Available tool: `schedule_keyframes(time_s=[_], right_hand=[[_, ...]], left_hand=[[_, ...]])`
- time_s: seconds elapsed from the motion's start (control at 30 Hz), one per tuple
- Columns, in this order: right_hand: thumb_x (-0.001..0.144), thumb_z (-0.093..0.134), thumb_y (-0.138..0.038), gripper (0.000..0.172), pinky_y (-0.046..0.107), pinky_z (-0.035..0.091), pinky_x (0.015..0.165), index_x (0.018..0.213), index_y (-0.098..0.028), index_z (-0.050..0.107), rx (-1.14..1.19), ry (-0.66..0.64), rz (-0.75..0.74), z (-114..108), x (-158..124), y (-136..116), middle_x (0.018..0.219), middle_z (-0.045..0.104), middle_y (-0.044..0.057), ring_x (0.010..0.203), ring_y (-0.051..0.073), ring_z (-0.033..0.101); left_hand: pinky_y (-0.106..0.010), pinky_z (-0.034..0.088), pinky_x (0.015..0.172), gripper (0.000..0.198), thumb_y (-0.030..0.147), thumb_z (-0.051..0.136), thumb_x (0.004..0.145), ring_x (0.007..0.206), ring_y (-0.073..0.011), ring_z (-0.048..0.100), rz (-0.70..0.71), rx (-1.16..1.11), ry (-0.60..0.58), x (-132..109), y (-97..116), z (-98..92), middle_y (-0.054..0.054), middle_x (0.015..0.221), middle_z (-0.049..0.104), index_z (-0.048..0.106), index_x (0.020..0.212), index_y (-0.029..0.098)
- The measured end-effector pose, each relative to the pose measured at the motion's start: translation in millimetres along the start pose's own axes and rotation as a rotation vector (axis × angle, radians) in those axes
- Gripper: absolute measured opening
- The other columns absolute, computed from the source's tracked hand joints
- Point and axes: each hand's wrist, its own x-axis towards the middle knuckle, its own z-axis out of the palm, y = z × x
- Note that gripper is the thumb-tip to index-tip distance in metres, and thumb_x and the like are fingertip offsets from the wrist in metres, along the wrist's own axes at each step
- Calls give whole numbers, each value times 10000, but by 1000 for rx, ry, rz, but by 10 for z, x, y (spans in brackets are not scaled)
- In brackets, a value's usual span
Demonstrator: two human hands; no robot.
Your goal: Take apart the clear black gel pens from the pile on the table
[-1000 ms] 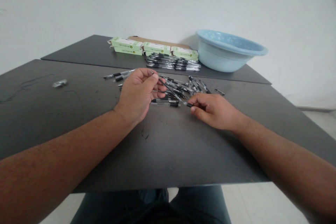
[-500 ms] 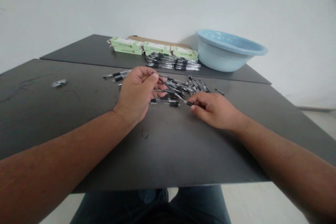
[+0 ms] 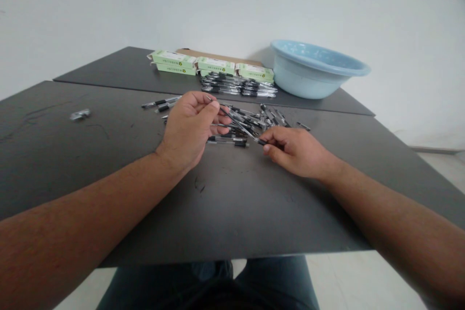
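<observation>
Between the thumb and forefinger of my left hand [image 3: 192, 126] is a thin dark pen refill [image 3: 232, 118], its pointed tip showing above the thumb. The refill slants down to the right, and its lower end meets the black grip of a pen barrel [image 3: 261, 142]. My right hand [image 3: 294, 150] pinches that barrel near the grip, and the fingers hide the rest of it. Behind both hands lies a loose heap of clear pens with black grips [image 3: 250, 118]. A few more pens [image 3: 160, 103] lie left of the heap, partly behind my left hand.
On the dark table [image 3: 232, 218], green and white boxes [image 3: 174, 62] stand at the back, with stacked pens [image 3: 238, 86] before them. A light blue basin [image 3: 312, 75] is at the back right. A small clear plastic piece [image 3: 80, 115] lies at left. A seam crosses the tabletop.
Almost nothing differs. Both hands keep the same hold on the refill and barrel, and the view has shifted very slightly.
</observation>
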Motion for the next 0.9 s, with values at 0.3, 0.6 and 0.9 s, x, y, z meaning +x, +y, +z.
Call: schedule_keyframes(time_s=[0.3, 0.6, 0.9], right_hand=[[916, 567, -247, 155, 253, 405, 660, 1031, -198, 659, -15, 59, 34, -15, 6, -17, 808, 705, 0, 711, 150, 628], [947, 543, -225, 233, 268, 477, 817, 1140, -195, 670, -38, 4, -72, -23, -2, -62, 1050, 741, 42, 931, 179, 683], [967, 525, -227, 273, 317, 501, 904, 1201, -190, 661, -73, -13, -118, -35, -4, -117, 1126, 740, 65, 1021, 206, 685]], left_hand=[[-241, 590, 544, 136, 203, 662, 831, 695, -140, 695, -30, 48, -85, -23, -21, -9, -41, 910, 712, 548, 904, 193], [-259, 580, 615, 174, 278, 729, 832, 668, -138, 680, -1, 407, -497, -109, -189, -65, -23, 762, 712, 685, 954, 162], [-285, 554, 714, 229, 298, 705, 840, 779, -162, 699, 170, 565, -522, -139, -186, -78, -38, 865, 734, 659, 1023, 168]])
